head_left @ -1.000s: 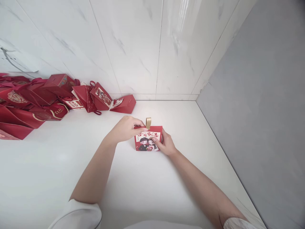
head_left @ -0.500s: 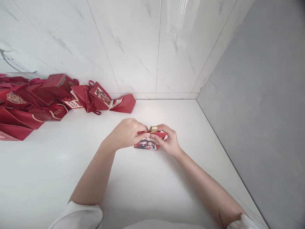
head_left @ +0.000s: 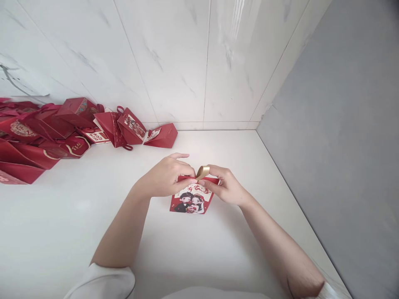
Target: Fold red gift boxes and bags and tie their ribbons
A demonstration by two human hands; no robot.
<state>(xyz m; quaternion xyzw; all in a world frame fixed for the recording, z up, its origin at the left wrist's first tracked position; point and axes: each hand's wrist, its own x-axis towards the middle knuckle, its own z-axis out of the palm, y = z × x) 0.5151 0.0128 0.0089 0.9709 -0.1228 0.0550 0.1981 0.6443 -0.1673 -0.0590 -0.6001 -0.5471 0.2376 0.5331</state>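
A small red gift box (head_left: 191, 200) with a cartoon couple printed on its front sits in the middle of the white table (head_left: 193, 253), held up by both hands. My left hand (head_left: 168, 175) pinches the box's top edge from the left, forefinger lifted. From the right, my right hand (head_left: 225, 185) pinches the same top edge. A gold ribbon loop (head_left: 202, 171) sticks up between the two sets of fingertips. The front face of the box tilts toward me.
A heap of similar red gift boxes and bags (head_left: 46, 133) lies at the back left against the marble-tiled wall (head_left: 174, 62). One red box (head_left: 162, 136) lies nearest the centre. A grey wall (head_left: 336, 149) bounds the table on the right.
The box has been lifted and drawn toward me, so its printed front shows fully. My right hand has moved from the box's side to its top edge by the gold loop.
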